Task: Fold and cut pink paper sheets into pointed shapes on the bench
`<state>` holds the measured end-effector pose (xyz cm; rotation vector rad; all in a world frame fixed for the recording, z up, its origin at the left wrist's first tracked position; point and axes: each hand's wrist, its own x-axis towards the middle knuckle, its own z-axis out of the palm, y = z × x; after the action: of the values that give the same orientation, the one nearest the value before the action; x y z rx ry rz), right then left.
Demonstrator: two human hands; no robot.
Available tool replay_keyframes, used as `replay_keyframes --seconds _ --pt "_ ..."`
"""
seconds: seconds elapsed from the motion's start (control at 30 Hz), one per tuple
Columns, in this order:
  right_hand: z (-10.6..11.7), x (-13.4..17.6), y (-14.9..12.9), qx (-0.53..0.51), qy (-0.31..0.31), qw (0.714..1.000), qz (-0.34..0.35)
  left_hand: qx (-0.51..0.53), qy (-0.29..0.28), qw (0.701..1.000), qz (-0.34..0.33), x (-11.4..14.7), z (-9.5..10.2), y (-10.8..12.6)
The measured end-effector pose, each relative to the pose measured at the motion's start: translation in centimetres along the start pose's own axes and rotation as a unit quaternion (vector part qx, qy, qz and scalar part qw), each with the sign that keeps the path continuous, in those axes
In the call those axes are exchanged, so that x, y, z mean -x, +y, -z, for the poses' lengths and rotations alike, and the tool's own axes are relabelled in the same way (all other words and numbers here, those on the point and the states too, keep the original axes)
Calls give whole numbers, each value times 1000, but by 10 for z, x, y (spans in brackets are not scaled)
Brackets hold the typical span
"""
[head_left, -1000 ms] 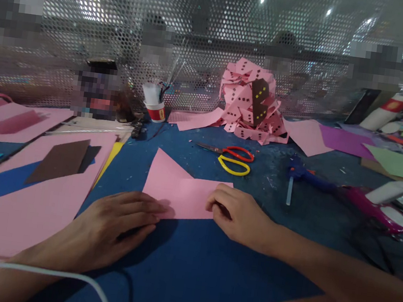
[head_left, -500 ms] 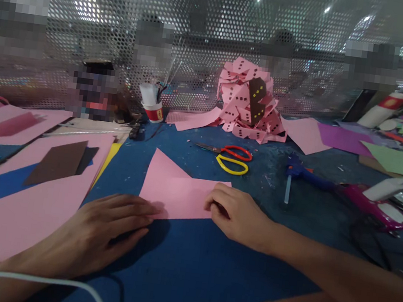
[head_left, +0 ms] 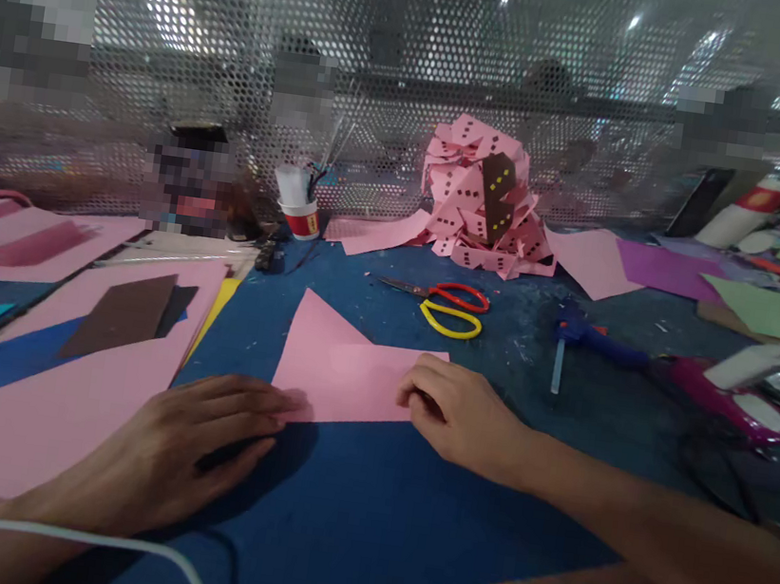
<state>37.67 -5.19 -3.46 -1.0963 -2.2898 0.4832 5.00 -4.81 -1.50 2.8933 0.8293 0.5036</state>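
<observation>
**Pink paper sheet, one, under two hands on a blue bench**

Bench (head_left: 360,518), one: blue top.
Pink paper cluster (head_left: 461,191), one: many dotted, folded pieces, too overlapped to count; stands at the back.
Pink sheet (head_left: 349,382), one: on the bench between the hands, nearer than the scissors; apparently folded, upper left corner drawn to a point. Judged light, thin and pliant, fairly smooth, quick to crease or tear; best held flat by its outer edges, with spread light pressure.
Hands, two. Left hand (head_left: 206,431): grip spread, fingers extended, thumb apart, fingertips on the sheet's lower left corner. Right hand (head_left: 460,411): grip curled at the sheet's right end; cannot tell whether it pinches the paper or only presses it.
Scissors (head_left: 425,293), one pair: one red handle loop, one yellow; blades pointing left.
Brown card (head_left: 124,319), one: on the papers at left.
Paper cup (head_left: 301,220), one: red and white, holding slender items, uncounted.
</observation>
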Motion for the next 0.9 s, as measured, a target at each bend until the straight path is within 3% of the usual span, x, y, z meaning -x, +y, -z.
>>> replay_keyframes --seconds 0.4,0.53,0.9 --pt "-1 0 2 -1 3 1000 5 -23 41 999 18 13 5 -5" --pt "0 0 2 0 2 1000 4 -38 42 998 -8 15 2 -8" --pt "0 -1 2 2 1 1000 2 -27 23 999 23 13 6 -3"
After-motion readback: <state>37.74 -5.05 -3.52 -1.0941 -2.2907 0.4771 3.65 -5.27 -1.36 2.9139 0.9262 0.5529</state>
